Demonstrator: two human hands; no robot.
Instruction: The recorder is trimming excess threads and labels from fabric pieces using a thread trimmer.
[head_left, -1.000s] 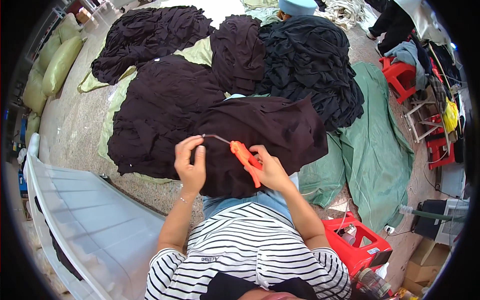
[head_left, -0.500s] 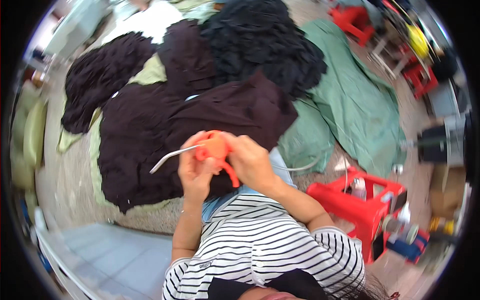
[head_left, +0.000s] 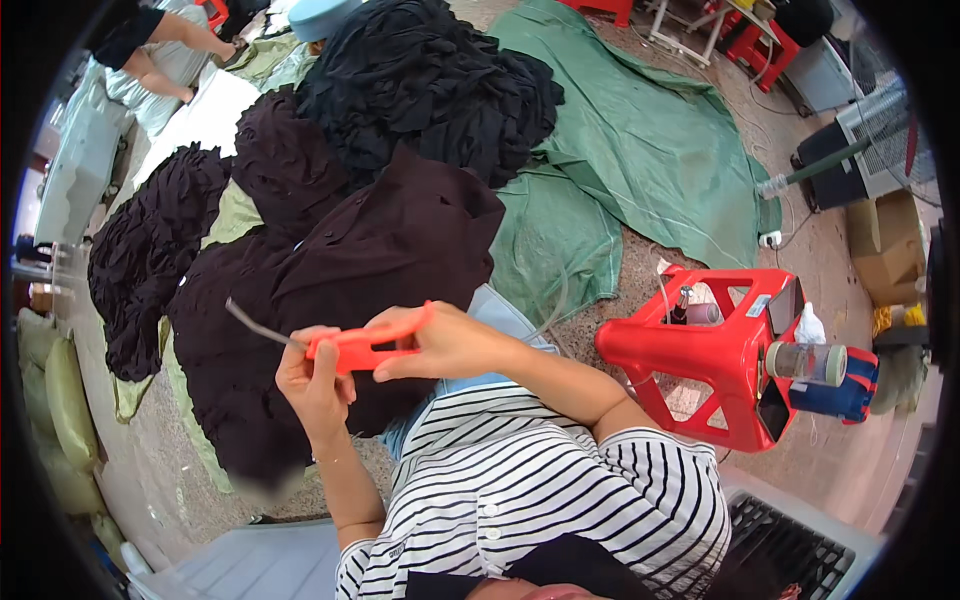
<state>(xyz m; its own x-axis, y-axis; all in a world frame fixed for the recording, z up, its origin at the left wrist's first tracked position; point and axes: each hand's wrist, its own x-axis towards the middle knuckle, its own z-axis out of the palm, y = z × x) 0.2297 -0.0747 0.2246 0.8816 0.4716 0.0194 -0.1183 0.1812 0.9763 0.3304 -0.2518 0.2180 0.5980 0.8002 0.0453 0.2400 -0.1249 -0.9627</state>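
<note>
The person is now holding the orange-red blow gun (head_left: 345,352) crosswise, its nozzle (head_left: 262,325) pointing up and to the left. A second ago the left hand (head_left: 318,395) was at the nozzle's far tip; half a second ago both hands were wrapping the body, with the nozzle slanting downward. Now the left fingers and thumb are pinching the front end, where the nozzle is beginning, while the right hand (head_left: 455,345) is curling around the rear, its thumb along the lower prong. Both hands are thus staying occupied with the tool, and neither seems to be gripping the cloth.

The gun is sitting above the dark brown fabric (head_left: 400,220) spread over the lap; whether the tip is touching it, one cannot tell. Its body is looking smooth, bright and plastic, splitting toward the right hand into two prongs. The nozzle is showing as a thin grey metal tube, bending slightly along its length.
</note>
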